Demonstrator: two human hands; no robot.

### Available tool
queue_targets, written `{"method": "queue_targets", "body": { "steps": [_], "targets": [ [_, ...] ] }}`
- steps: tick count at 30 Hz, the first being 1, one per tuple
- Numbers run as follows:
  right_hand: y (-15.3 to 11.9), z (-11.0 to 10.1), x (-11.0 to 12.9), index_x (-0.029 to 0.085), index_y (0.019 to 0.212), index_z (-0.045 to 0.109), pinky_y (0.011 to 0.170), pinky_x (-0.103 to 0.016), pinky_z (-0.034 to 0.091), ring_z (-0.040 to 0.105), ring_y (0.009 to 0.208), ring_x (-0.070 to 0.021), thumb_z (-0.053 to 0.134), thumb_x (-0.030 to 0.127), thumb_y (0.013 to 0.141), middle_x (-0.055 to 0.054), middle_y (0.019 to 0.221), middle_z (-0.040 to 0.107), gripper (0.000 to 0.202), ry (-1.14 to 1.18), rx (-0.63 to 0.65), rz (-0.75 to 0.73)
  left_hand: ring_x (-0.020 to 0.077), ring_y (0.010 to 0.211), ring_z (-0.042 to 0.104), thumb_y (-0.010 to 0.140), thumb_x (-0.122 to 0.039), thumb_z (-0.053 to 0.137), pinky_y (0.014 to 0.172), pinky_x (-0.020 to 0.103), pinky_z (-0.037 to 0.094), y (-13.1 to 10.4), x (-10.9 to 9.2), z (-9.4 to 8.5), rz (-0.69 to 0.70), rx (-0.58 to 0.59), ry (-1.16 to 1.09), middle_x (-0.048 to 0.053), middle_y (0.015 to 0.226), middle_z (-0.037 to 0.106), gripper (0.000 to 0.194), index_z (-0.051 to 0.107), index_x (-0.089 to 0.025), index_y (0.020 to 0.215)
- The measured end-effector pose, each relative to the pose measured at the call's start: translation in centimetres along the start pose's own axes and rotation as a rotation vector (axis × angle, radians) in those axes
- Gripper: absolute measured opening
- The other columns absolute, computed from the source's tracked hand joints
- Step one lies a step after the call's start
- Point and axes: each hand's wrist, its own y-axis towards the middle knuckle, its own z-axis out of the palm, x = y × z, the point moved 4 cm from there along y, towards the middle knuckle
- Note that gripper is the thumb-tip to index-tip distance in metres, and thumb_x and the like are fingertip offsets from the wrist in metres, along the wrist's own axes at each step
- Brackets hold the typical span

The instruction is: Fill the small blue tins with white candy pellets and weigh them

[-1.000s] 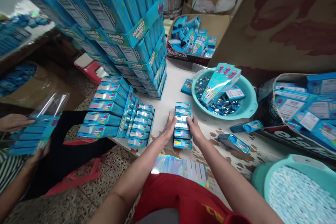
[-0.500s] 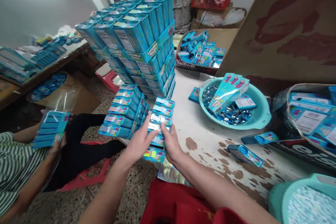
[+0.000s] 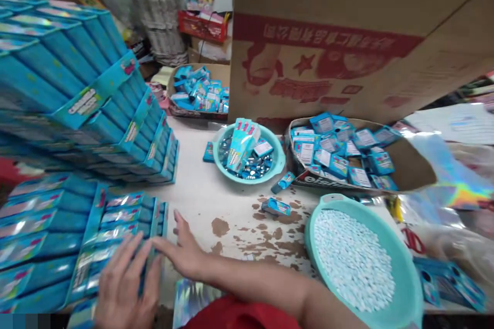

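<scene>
At the lower left, my left hand (image 3: 129, 282) rests over a row of small blue candy boxes (image 3: 123, 216), fingers stretched out and a little apart. My right hand (image 3: 185, 249) is beside the right end of that row, with its fingers apart and nothing visible in them. The thumb side of it comes close to the left fingertips. Left of the row stand more blue boxes (image 3: 42, 247), with a printed blue tray wall (image 3: 83, 262) between the two groups. My left hand hides part of the nearer boxes.
Behind rises a tall stack of filled trays (image 3: 88, 97). A turquoise basin (image 3: 280, 164) holds shiny pieces and boxes; a larger basin (image 3: 415, 288) holds pale tablets. Cartons (image 3: 417, 164) of blue boxes stand farther back. Two loose boxes (image 3: 277, 206) lie on the stained white table (image 3: 193, 190).
My view has swung to the right. My hands were closed round a row of blue boxes; now their fingers are spread, and the row stands beside the other boxes at the left.
</scene>
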Motion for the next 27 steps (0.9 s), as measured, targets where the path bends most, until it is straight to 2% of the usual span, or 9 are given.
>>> {"method": "queue_targets", "body": {
  "steps": [3,4,7,10,12,15,21,24,27],
  "targets": [
    [-4.8,-9.1,-0.2,0.021,0.112,0.059,0.087,-0.040,0.048,0.061,0.097,-0.0236,0.059,0.047,0.079,-0.009,0.109,0.063,0.042,0.009,-0.215,-0.045,0.0256,0.109,0.058,0.078,-0.011,0.061,0.093,0.042,0.048,0.4,-3.2,4.7,0.054,0.088,-0.212,0.010,0.119,0.060,0.064,0.040,-0.026,0.137],
    [-6.6,-12.2,-0.4,0.021,0.101,0.063,0.086,-0.040,0.048,0.062,0.092,-0.0230,0.058,0.046,0.080,-0.007,0.098,0.066,0.033,-0.042,-0.341,-0.052,0.0246,0.110,0.057,0.081,-0.013,0.058,0.092,0.040,0.048,0.6,-4.5,7.1,0.077,0.177,-0.287,0.010,0.119,0.060,0.062,0.038,-0.025,0.138],
    [-12.3,-20.0,-1.2,0.020,0.094,0.064,0.081,-0.040,0.050,0.063,0.085,-0.0239,0.058,0.045,0.079,-0.007,0.089,0.067,0.029,-0.153,-0.702,-0.014,0.0256,0.119,0.050,0.083,-0.020,0.054,0.094,0.039,0.047,0.5,-9.2,15.5,0.195,0.491,-0.421,0.012,0.131,0.050,0.059,0.033,-0.022,0.139],
    [-17.4,-23.8,-2.5,0.020,0.094,0.063,0.079,-0.041,0.051,0.064,0.083,-0.0251,0.059,0.049,0.077,-0.009,0.087,0.068,0.035,-0.137,-0.948,0.021,0.0270,0.118,0.050,0.080,-0.015,0.054,0.094,0.040,0.046,0.0,-14.6,22.9,0.344,0.729,-0.370,0.012,0.132,0.048,0.056,0.040,-0.022,0.134],
    [-19.8,-24.5,-3.6,0.020,0.096,0.063,0.080,-0.041,0.051,0.064,0.085,-0.0257,0.058,0.052,0.077,-0.009,0.089,0.068,0.037,-0.095,-1.039,0.034,0.0252,0.105,0.056,0.081,-0.011,0.048,0.086,0.037,0.048,-0.2,-17.4,26.1,0.391,0.837,-0.282,0.011,0.115,0.057,0.048,0.046,-0.021,0.127],
    [-22.1,-23.9,-5.1,0.020,0.096,0.063,0.081,-0.041,0.051,0.064,0.088,-0.0268,0.058,0.053,0.078,-0.011,0.092,0.069,0.038,-0.036,-1.069,0.062,0.0246,0.091,0.058,0.085,-0.015,0.044,0.078,0.037,0.048,0.2,-20.2,27.8,0.428,0.883,-0.194,0.010,0.098,0.061,0.039,0.051,-0.019,0.123],
    [-23.4,-23.6,-5.7,0.018,0.099,0.063,0.080,-0.037,0.051,0.064,0.091,-0.0259,0.056,0.053,0.079,-0.012,0.096,0.068,0.041,0.046,-0.961,0.103,0.0269,0.091,0.054,0.088,-0.031,0.043,0.077,0.039,0.043,2.1,-23.1,27.5,0.428,0.832,-0.024,0.012,0.094,0.059,0.025,0.061,-0.017,0.099],
    [-23.4,-24.3,-5.5,0.017,0.101,0.064,0.079,-0.035,0.051,0.064,0.088,-0.0246,0.055,0.051,0.081,-0.012,0.096,0.068,0.040,0.033,-0.925,0.098,0.0310,0.109,0.047,0.085,-0.040,0.050,0.086,0.043,0.040,3.2,-23.8,28.0,0.378,0.754,0.019,0.016,0.117,0.053,0.034,0.059,-0.017,0.109],
    [-23.5,-24.5,-5.2,0.018,0.101,0.064,0.077,-0.034,0.051,0.064,0.085,-0.0232,0.054,0.048,0.082,-0.011,0.095,0.069,0.036,0.007,-0.927,0.084,0.0339,0.122,0.037,0.076,-0.045,0.062,0.092,0.043,0.037,3.8,-24.5,29.3,0.354,0.768,-0.002,0.017,0.142,0.032,0.063,0.045,-0.020,0.131]
  ]
}}
